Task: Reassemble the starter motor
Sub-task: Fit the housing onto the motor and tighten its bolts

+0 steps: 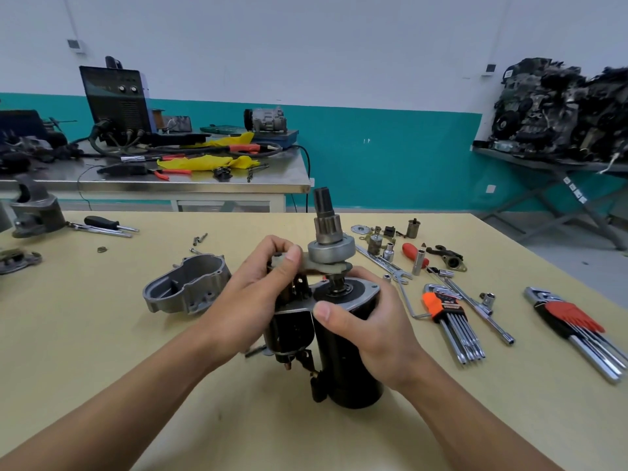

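Observation:
The black starter motor body (pixel 343 362) stands upright on the tan table, its solenoid (pixel 289 331) alongside on the left. The pinion drive gear (pixel 330 243) sticks up from the top, with a pale shift fork lever (pixel 317 263) lying under its collar. My left hand (pixel 258 294) pinches the left end of that lever between thumb and fingers, above the solenoid. My right hand (pixel 370 324) wraps round the upper part of the motor body, thumb across the front. The grey aluminium nose housing (pixel 187 283) lies open side up to the left.
Hex key sets (pixel 452 321) (pixel 577 324), a spanner (pixel 387 263), sockets and small parts (pixel 384 239) lie to the right. Loose bolts (pixel 198 239), a screwdriver (pixel 108 224) and a grey casting (pixel 34 212) lie at the left. A steel bench (pixel 170 178) stands behind.

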